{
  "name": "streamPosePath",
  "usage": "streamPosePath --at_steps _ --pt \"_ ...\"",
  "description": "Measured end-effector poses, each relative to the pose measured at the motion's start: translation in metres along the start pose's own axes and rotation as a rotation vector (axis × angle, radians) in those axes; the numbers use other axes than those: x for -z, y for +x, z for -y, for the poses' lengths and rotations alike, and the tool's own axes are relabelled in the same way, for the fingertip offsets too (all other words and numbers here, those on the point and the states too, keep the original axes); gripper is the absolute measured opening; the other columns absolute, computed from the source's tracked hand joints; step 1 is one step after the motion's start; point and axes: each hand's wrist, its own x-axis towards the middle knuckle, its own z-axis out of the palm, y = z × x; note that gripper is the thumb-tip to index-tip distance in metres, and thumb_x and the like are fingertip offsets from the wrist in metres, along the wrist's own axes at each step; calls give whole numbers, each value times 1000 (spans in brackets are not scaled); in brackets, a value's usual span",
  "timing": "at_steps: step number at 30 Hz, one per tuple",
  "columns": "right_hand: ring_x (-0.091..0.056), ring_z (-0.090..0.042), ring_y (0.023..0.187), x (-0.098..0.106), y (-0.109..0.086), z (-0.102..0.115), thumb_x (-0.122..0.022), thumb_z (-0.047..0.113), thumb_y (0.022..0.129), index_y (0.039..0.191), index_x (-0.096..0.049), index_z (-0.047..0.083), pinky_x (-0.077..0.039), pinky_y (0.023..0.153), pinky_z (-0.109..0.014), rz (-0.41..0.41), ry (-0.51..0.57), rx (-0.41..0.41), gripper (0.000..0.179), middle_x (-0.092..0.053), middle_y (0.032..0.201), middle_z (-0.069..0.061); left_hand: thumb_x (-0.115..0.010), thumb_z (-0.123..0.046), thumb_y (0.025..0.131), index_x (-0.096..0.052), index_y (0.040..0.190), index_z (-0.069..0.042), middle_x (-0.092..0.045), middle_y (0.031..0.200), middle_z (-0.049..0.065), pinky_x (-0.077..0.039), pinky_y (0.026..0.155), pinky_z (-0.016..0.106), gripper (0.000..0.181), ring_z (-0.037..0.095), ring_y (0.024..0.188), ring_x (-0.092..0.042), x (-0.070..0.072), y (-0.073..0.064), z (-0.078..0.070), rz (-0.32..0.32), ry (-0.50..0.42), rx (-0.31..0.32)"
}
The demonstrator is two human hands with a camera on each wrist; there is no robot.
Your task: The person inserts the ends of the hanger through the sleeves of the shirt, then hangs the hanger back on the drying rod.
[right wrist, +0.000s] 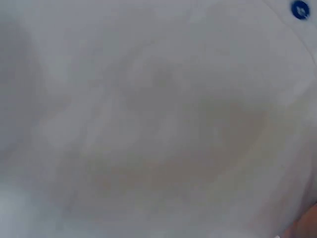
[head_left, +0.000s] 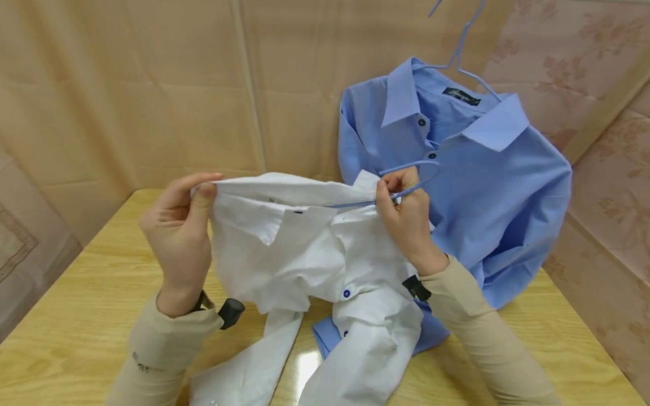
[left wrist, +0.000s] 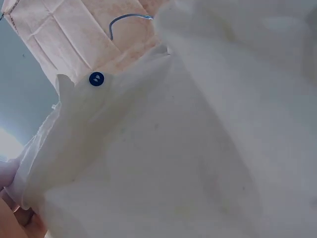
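Note:
A white button shirt (head_left: 304, 248) is held up above the table, its sleeves trailing down onto the wood. At its upper left corner, near the shoulder, my left hand (head_left: 180, 225) pinches the cloth between thumb and fingers. My right hand (head_left: 406, 211) grips a blue wire hanger (head_left: 418, 183) by the collar's right side. The hanger's hook curves above that hand, and one arm runs into the shirt's neck opening; the rest is hidden by cloth. White fabric with a dark blue button (left wrist: 96, 79) fills most of the left wrist view. The right wrist view is nearly all blurred fabric.
Behind my right hand, a blue shirt (head_left: 472, 192) hangs on another blue hanger (head_left: 459, 53), its lower part reaching the wooden table (head_left: 76, 316). Beige curtains (head_left: 167, 90) stand behind the table, with flowered pink cloth (head_left: 609, 186) on the right.

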Motion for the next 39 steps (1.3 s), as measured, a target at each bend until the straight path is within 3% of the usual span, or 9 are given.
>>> streamPosePath --at_steps 7,11,17,21,24,27,31,34,39 --pt "-49 -13 68 4 13 9 -54 27 90 85 -52 1 -37 61 -20 209 -55 143 27 -53 77 -9 -60 9 80 -63 88 18 -69 83 9 -46 59 20 12 17 70 -62 -4 -2 11 32 -39 13" --pt "-49 -18 76 3 24 20 -52 34 91 81 -49 2 -37 63 -24 303 -58 227 34 -53 87 -11 -61 8 81 -64 88 16 -69 84 8 -44 58 19 11 16 71 -61 -3 -3 16 40 13 10" --pt "-50 -24 108 1 38 36 -61 17 87 68 -56 8 -37 89 -34 518 -15 290 22 -58 109 -13 -61 8 81 -68 88 10 -69 83 7 -43 59 19 10 15 73 -61 -3 -3 19 73 56 19" --pt "-40 -23 123 -2 43 46 -63 13 85 67 -60 9 -42 87 -31 626 11 272 19 -55 120 -11 -61 5 82 -68 88 9 -69 83 4 -43 57 18 10 12 72 -61 -4 -4 20 137 156 17" --pt "-42 -24 121 -7 44 54 -66 14 82 67 -61 8 -44 77 -29 631 23 310 18 -55 118 -12 -62 4 82 -68 88 9 -69 83 3 -42 54 17 10 10 69 -60 -4 -4 21 162 226 8" --pt "-46 -25 116 -14 45 60 -68 14 80 66 -60 8 -39 89 -32 604 34 382 17 -57 115 -13 -62 4 81 -67 87 9 -69 84 0 -41 54 15 10 8 69 -60 -6 -5 21 175 246 5" --pt "-47 -24 115 -20 44 65 -68 14 80 66 -60 7 -34 96 -34 581 20 419 18 -58 115 -12 -63 5 80 -68 88 7 -69 84 -7 -42 58 13 10 5 71 -60 -9 -9 21 215 267 1" --pt "-48 -24 113 -23 44 69 -67 16 82 65 -59 8 -35 93 -35 578 -1 425 20 -58 115 -11 -64 6 79 -69 88 5 -70 82 0 -41 57 12 10 3 67 -57 -12 -13 23 260 295 -31" --pt "-52 -24 104 -31 39 73 -64 18 84 67 -59 8 -37 89 -35 573 -37 429 21 -58 113 -11 -64 7 78 -69 88 2 -69 78 12 -26 45 13 12 -1 47 -34 -16 -20 27 327 380 -136"
